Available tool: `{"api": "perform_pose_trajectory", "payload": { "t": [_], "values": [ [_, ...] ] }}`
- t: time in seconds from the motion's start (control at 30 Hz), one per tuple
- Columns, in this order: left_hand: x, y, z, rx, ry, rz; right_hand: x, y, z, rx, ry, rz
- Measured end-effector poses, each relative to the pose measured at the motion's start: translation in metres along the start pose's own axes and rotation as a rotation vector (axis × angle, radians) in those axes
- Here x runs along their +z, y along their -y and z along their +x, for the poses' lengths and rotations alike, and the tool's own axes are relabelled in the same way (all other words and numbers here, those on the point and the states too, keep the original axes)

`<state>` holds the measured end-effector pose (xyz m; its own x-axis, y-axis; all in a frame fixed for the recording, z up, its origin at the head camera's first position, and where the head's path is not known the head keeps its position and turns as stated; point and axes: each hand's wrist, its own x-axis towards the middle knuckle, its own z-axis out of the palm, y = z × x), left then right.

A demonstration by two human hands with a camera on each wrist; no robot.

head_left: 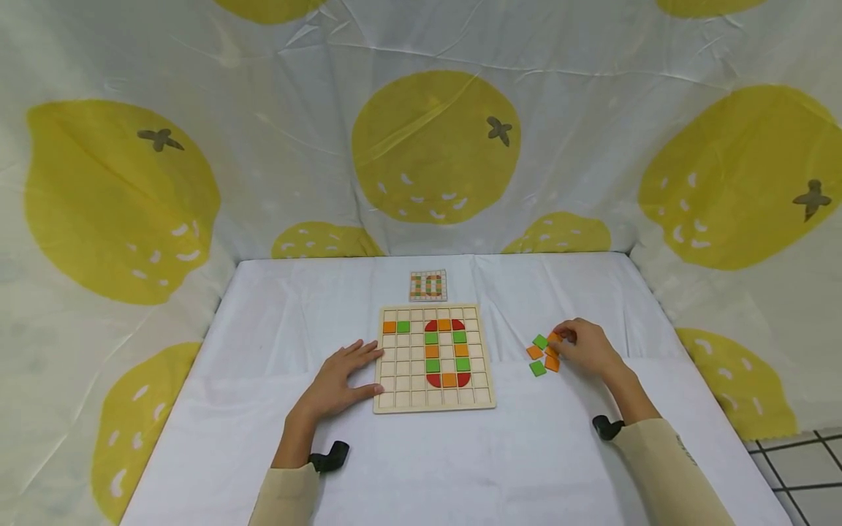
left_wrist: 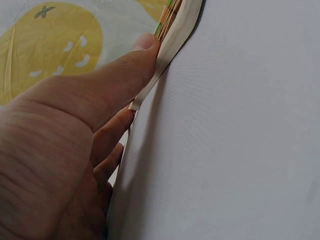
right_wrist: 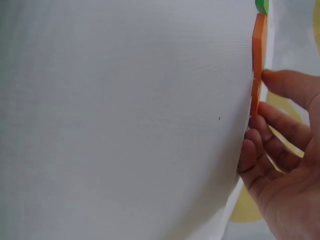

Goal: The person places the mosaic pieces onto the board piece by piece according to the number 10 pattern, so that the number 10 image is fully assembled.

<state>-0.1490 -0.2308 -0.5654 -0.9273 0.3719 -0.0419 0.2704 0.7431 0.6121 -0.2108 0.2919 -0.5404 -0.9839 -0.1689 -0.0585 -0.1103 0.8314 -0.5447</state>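
A wooden grid board (head_left: 401, 398) lies flat on the white cloth. Its right part bears a ring of orange and green square tiles with red rounded corner pieces. An orange tile (head_left: 389, 327) and a green tile (head_left: 403, 327) sit side by side at its upper left. My left hand (head_left: 335, 383) rests against the board's left edge, thumb and fingers spread and touching it. Over a loose pile at the right, my right hand (head_left: 585, 351) pinches an orange square tile (right_wrist: 255, 95) between thumb and forefinger, its other fingers curled. Those fingertips partly cover the pile in the head view.
Behind the board lies a small card (head_left: 428, 285) with a coloured 10 pattern on a grid. Loose green tiles (head_left: 538, 368) and orange tiles (head_left: 535, 352) lie left of my right hand. A lemon-print curtain (head_left: 566, 146) hangs behind and beside the table.
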Motion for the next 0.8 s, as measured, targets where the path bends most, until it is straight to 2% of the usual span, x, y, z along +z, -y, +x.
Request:
{"api": "perform_pose_trajectory", "payload": {
  "t": [0.23,0.47,0.8],
  "values": [
    [-0.0016,-0.0021,-0.0006,0.000,-0.008,-0.009,-0.0023,0.0011,-0.0011,0.039,0.035,0.008],
    [-0.0024,-0.0031,-0.0007,0.006,-0.010,-0.027,0.0002,-0.0031,-0.0014,-0.024,-0.002,0.015],
    [-0.0020,-0.0026,-0.0015,0.032,-0.021,-0.021,0.0008,-0.0060,-0.0001,-0.020,-0.024,0.010]
  ]
}}
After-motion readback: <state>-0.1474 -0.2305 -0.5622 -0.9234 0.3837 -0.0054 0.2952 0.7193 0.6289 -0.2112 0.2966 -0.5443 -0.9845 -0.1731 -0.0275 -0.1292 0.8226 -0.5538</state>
